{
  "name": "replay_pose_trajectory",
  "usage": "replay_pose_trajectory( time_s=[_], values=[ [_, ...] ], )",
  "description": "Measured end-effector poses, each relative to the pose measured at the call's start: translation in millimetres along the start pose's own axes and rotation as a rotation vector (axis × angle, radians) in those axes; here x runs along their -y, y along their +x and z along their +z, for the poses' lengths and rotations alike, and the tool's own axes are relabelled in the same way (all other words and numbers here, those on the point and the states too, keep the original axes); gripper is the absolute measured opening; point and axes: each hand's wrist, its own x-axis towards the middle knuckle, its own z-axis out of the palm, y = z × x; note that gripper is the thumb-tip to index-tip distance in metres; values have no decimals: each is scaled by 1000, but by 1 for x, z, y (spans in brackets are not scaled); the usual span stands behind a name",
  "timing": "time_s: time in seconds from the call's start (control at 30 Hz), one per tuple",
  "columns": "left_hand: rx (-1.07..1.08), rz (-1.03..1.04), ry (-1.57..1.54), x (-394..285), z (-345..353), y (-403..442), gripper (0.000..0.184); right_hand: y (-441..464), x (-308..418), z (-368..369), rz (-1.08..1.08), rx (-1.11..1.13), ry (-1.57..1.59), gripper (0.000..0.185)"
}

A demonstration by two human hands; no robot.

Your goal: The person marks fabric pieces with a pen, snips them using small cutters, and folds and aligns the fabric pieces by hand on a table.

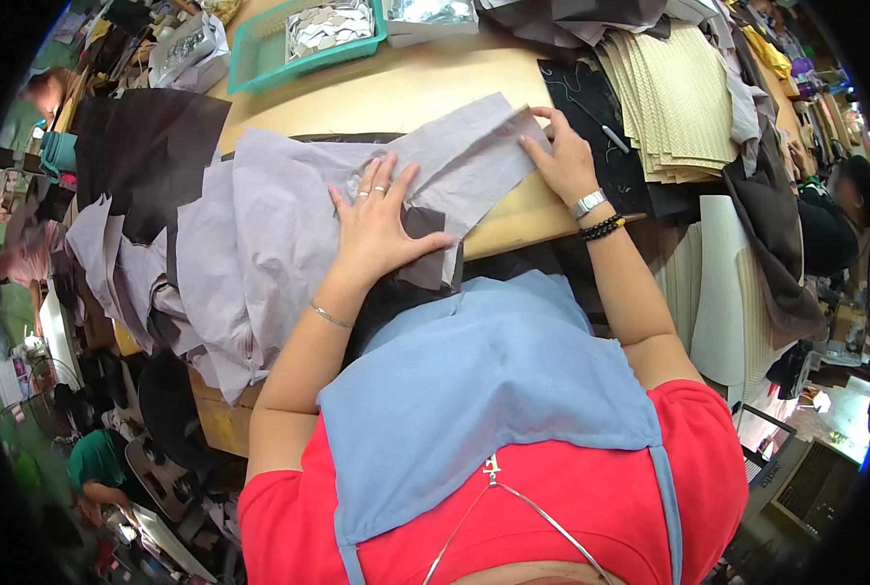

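Observation:
A lavender-grey fabric piece [284, 195] lies in folds across the wooden table, with dark brown fabric [423, 232] showing at its near edge. My left hand [388, 219] presses flat on it, fingers spread. At the far right end of the cloth, my right hand [564, 161] pinches the folded edge between thumb and fingers. The strip between my two hands is stretched out, with a crease running along it. More of the grey cloth hangs over the table's front edge at the left.
Behind the cloth stands a teal tray [245, 68] holding a box of pale pieces [330, 27]. A white-handled tool [611, 136] lies on black fabric to the right, beside stacked cream sheets [674, 97]. Dark brown cloth [147, 146] lies at left. Other people sit farther off.

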Motion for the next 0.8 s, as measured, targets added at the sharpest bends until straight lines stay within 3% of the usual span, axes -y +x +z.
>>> replay_pose_trajectory(
  time_s=[0.03,0.3,0.4,0.5,0.63,0.8],
  values=[
    [-30,-9,5,4,11,0,101,0,-4,3,-52,-58,-3,48],
    [-5,-74,-3,-6,8,4,98,30,-22,-22,134,280,169,58],
    [18,-56,-20,-5,4,4,100,69,-18,-12,132,261,191,67],
    [11,-39,-18,-3,5,4,101,88,16,-16,218,391,99,56],
    [-22,-39,-2,-3,8,2,97,126,-2,23,-86,494,448,40],
    [-91,-123,-5,-1,22,11,84,124,11,43,-293,155,356,31]
  ],
)
